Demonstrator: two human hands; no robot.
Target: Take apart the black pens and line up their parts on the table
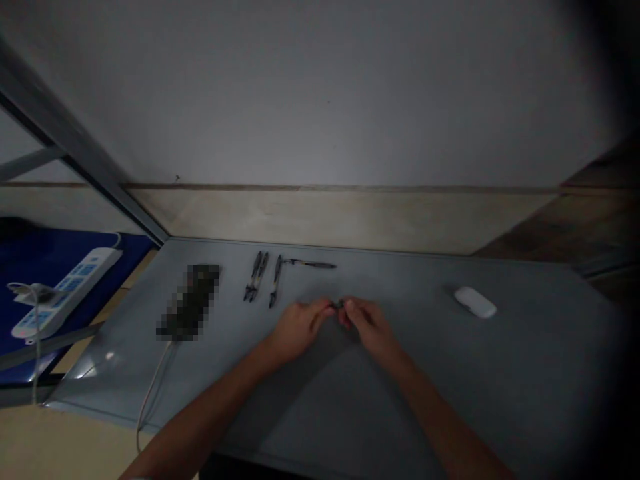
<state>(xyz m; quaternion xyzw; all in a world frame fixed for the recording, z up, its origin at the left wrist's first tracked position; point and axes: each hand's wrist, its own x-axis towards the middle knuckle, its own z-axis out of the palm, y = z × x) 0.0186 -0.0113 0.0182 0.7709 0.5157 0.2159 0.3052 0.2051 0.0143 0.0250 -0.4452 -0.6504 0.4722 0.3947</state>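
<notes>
My left hand (299, 327) and my right hand (367, 325) meet above the middle of the table, their fingertips nearly touching. Both pinch a small dark pen-like thing (339, 305); most of it is covered by the fingers. Beyond my left hand lie several dark pens: a close pair (257, 276), a single pen (275, 281) beside it, and another pen (311, 264) lying crosswise near the back edge.
On the grey table (425, 387), a white oval case-like thing (475, 302) lies to the right. A pixelated dark object (193, 303) with a white cable (153, 387) is at left. A power strip (67, 293) rests on a blue surface further left. A wall (325, 217) stands behind.
</notes>
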